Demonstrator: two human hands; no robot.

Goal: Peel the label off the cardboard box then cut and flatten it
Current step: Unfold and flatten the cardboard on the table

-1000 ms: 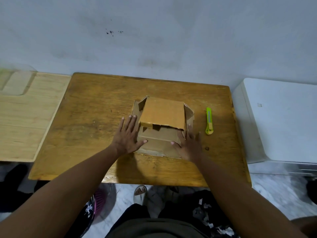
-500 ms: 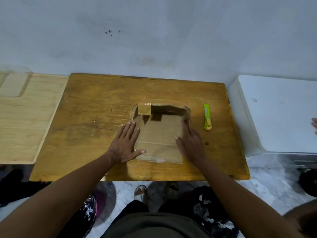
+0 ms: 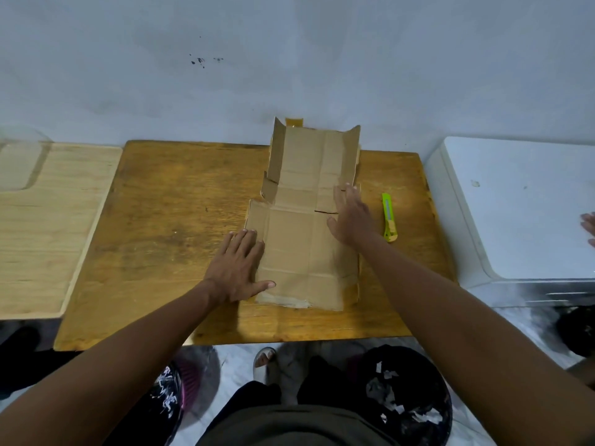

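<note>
The cardboard box (image 3: 299, 239) lies cut open and unfolded on the brown wooden table (image 3: 174, 220). Its near half is flat; its far half (image 3: 314, 156) tilts up towards the wall with the side flaps raised. My left hand (image 3: 238, 268) presses flat on the cardboard's near left edge, fingers spread, thumb on the sheet. My right hand (image 3: 351, 217) lies flat on the right side near the middle fold. Neither hand grips anything. A lime-green utility knife (image 3: 389, 217) lies on the table just right of my right hand.
A lighter wooden surface (image 3: 42, 226) adjoins the table on the left. A white appliance (image 3: 521, 207) stands to the right, with another person's fingers (image 3: 589, 226) at its edge. Below the table's front edge a black bin (image 3: 405, 397) holds paper scraps.
The folded box has opened out: its top panel swung away from me and now stands up towards the wall. My right hand slid forward along the right side. My left hand stayed put.
</note>
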